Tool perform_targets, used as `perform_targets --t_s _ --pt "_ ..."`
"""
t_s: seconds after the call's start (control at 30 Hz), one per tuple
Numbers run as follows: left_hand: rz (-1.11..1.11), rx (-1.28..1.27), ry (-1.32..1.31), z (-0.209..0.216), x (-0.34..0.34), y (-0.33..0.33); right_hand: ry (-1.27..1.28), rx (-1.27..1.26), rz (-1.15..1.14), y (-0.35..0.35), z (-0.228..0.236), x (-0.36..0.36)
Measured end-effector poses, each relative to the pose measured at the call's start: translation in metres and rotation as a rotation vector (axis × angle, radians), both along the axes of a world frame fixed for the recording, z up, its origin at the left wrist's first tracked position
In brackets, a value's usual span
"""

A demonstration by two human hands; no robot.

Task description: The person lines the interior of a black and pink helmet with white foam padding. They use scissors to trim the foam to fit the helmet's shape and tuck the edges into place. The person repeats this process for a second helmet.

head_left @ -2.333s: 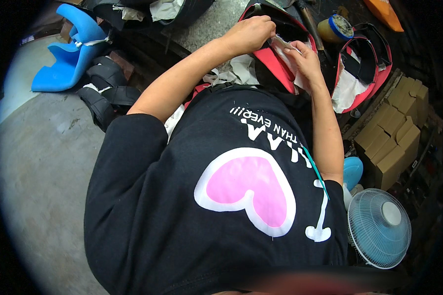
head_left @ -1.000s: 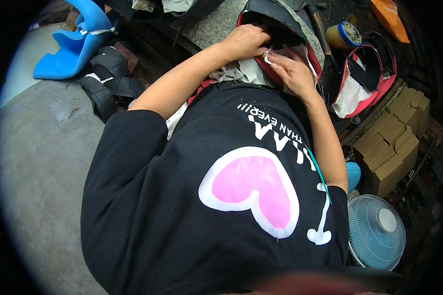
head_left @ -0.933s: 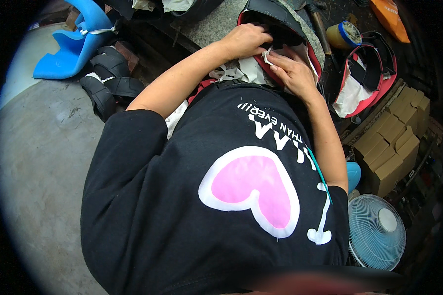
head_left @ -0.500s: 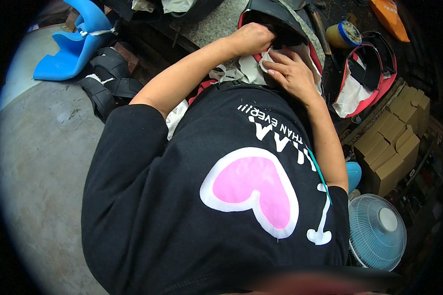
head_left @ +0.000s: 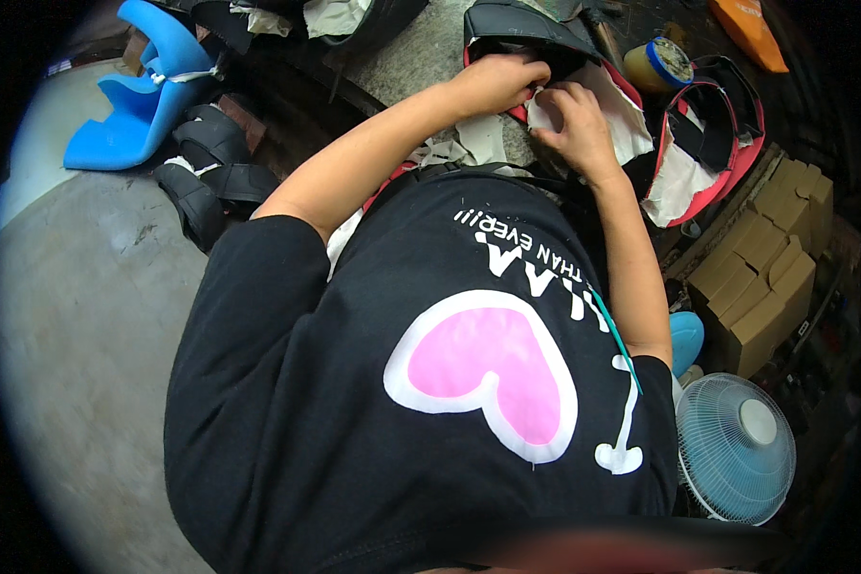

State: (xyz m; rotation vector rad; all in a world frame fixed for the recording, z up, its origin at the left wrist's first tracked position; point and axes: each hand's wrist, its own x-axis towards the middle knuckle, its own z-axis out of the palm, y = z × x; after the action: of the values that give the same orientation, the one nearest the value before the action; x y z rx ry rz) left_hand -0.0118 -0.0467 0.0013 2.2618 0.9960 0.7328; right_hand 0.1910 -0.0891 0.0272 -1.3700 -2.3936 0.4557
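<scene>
A curved black piece with a red edge point(head_left: 528, 33) lies at the top middle on a stone-like surface. White lining point(head_left: 618, 113) hangs loose from its right side. My left hand point(head_left: 503, 84) is at its front edge, fingers curled in and closed; what they pinch is too small to make out. Close beside it, my right hand point(head_left: 580, 136) has its fingers bent over a flap of the white lining, thumb on the near side. The fingertips of both hands nearly meet at the piece's opening.
Similar red-edged black pieces point(head_left: 713, 158) lie to the right, below a jar with a blue rim point(head_left: 658, 65). Cardboard boxes point(head_left: 761, 263) and a fan point(head_left: 737, 450) stand further right. At left are a blue foam shape point(head_left: 143, 105) and black curved pieces point(head_left: 210, 177).
My right hand has lifted its spread fingers off the lining and bent them nearer the left hand. My left hand has turned slightly, its fingers reaching further right. The view has shifted a little.
</scene>
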Motion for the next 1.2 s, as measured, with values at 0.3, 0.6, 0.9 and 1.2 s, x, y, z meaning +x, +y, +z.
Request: perform_targets --t_s 0.3,0.6,0.9,1.2 --pt "0.006 0.011 0.036 0.009 -0.004 -0.012 0.327 -0.361 -0.204 0.007 -0.008 0.009" --pt "-0.064 0.214 0.005 0.012 -0.013 -0.019 0.246 -0.222 -0.059 0.007 -0.017 0.017" --pt "-0.158 0.28 0.131 0.016 -0.026 -0.024 0.153 -0.145 -0.002 0.0 -0.006 0.008" --pt "0.167 0.123 0.204 0.007 -0.006 -0.033 -0.02 -0.072 0.135 -0.019 0.001 0.005"
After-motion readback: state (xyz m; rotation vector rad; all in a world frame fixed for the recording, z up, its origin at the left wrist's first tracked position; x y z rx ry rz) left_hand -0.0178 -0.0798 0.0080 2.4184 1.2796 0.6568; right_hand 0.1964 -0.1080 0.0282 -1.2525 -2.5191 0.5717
